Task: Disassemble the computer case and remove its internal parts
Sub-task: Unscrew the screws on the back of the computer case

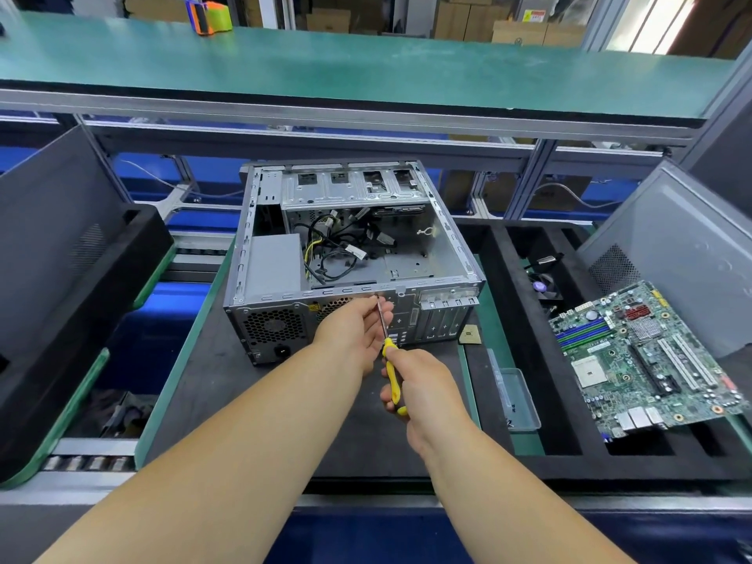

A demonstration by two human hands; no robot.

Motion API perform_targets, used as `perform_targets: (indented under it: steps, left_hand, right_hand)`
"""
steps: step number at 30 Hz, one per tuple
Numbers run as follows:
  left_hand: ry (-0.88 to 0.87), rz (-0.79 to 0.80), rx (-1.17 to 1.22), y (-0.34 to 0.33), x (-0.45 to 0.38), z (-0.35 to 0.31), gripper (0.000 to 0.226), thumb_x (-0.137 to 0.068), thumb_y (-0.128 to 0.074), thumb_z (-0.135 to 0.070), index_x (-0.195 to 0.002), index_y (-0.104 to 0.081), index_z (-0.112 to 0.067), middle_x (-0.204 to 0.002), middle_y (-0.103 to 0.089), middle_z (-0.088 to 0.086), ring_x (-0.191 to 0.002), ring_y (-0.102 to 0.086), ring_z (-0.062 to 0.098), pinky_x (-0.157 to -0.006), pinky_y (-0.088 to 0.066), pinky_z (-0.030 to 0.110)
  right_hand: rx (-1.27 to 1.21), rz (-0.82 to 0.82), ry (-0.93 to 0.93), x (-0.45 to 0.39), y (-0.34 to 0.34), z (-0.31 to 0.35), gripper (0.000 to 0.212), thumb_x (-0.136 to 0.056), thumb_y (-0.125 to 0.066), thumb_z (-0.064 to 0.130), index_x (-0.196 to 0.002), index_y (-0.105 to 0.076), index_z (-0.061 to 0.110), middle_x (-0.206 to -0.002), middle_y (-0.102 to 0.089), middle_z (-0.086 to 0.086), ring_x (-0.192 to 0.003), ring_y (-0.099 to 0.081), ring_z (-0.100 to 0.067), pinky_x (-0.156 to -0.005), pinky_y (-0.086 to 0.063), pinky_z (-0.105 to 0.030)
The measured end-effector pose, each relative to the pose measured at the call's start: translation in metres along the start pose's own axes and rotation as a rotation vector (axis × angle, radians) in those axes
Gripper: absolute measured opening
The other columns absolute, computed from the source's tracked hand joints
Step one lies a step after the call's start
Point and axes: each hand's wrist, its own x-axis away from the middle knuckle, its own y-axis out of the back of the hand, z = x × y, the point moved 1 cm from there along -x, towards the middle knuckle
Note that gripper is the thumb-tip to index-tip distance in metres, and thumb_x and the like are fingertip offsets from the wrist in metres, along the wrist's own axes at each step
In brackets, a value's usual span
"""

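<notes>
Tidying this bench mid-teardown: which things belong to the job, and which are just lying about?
In use:
computer case
screwdriver, gripped by right hand
left hand steadying its shaft

Lying about:
circuit board
clear tray
tape dispenser

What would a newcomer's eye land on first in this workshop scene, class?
First, the open case at centre on the bench, a tangle of cables inside it. Next, the yellow screwdriver in front of it, held by the right hand while the left hand steadies its shaft against the case's rear panel. Then the green motherboard lying to the right.
</notes>
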Motion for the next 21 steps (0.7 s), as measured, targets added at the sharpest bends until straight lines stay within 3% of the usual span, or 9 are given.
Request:
perform_targets:
  steps: [5, 8, 10, 12, 16, 18, 21]
  left_hand:
    - [0.000, 0.017, 0.020, 0.002, -0.002, 0.002, 0.017, -0.098, -0.054, -0.017, -0.089, -0.067, -0.013, -0.069, -0.073, -0.004, -0.060, -0.066, 0.002, -0.048, -0.046, 0.010]
    - [-0.010, 0.021, 0.037, 0.001, -0.002, 0.004, 0.017, -0.099, -0.053, -0.016, -0.092, -0.067, -0.011, -0.078, -0.073, 0.000, -0.067, -0.066, 0.005, -0.052, -0.047, 0.013]
    - [-0.015, 0.026, 0.046, 0.002, -0.002, 0.005, 0.018, -0.099, -0.052, -0.016, -0.092, -0.068, -0.009, -0.081, -0.073, 0.002, -0.069, -0.067, 0.007, -0.054, -0.048, 0.014]
    - [-0.023, 0.032, 0.040, 0.002, -0.003, 0.005, 0.020, -0.098, -0.052, -0.016, -0.092, -0.069, -0.008, -0.082, -0.074, 0.003, -0.071, -0.068, 0.008, -0.056, -0.050, 0.015]
    - [-0.048, 0.044, 0.008, 0.004, -0.004, 0.006, 0.017, -0.096, -0.057, -0.021, -0.091, -0.070, -0.011, -0.078, -0.075, -0.001, -0.073, -0.069, 0.007, -0.062, -0.052, 0.017]
    - [-0.059, 0.051, 0.010, 0.003, -0.006, 0.008, 0.015, -0.095, -0.061, -0.024, -0.090, -0.070, -0.012, -0.078, -0.075, -0.001, -0.076, -0.069, 0.008, -0.070, -0.053, 0.019]
    - [-0.075, 0.034, 0.003, 0.001, -0.007, 0.010, 0.018, -0.096, -0.061, -0.026, -0.086, -0.069, -0.013, -0.080, -0.073, -0.002, -0.076, -0.066, 0.007, -0.071, -0.052, 0.018]
  right_hand:
    - [0.261, -0.101, 0.194, 0.009, 0.008, 0.003, 0.017, -0.089, -0.060, 0.028, -0.082, -0.055, 0.013, -0.066, -0.060, 0.001, -0.044, -0.058, -0.009, -0.044, -0.043, -0.025]
    - [0.593, -0.177, 0.358, 0.014, 0.012, 0.012, 0.019, -0.089, -0.059, 0.032, -0.080, -0.050, 0.018, -0.081, -0.059, 0.002, -0.064, -0.064, -0.020, -0.058, -0.048, -0.034]
    - [0.819, -0.238, 0.470, 0.017, 0.013, 0.016, 0.020, -0.090, -0.057, 0.034, -0.081, -0.046, 0.020, -0.090, -0.053, 0.003, -0.068, -0.054, -0.016, -0.054, -0.040, -0.032]
    - [0.992, -0.286, 0.541, 0.020, 0.011, 0.019, 0.017, -0.094, -0.053, 0.036, -0.091, -0.045, 0.021, -0.099, -0.049, 0.003, -0.071, -0.051, -0.016, -0.051, -0.031, -0.031]
    - [1.306, -0.343, 0.608, 0.021, 0.004, 0.018, 0.025, -0.098, -0.048, 0.038, -0.114, -0.041, 0.020, -0.115, -0.044, 0.001, -0.085, -0.061, -0.021, -0.054, -0.033, -0.029]
    - [1.231, -0.301, 0.612, 0.019, 0.004, 0.016, 0.023, -0.096, -0.051, 0.037, -0.108, -0.041, 0.020, -0.111, -0.047, 0.001, -0.085, -0.060, -0.021, -0.055, -0.034, -0.031]
    - [0.782, -0.136, 0.442, 0.011, 0.009, 0.016, 0.024, -0.088, -0.063, 0.034, -0.090, -0.047, 0.017, -0.090, -0.058, 0.001, -0.069, -0.057, -0.019, -0.055, -0.040, -0.030]
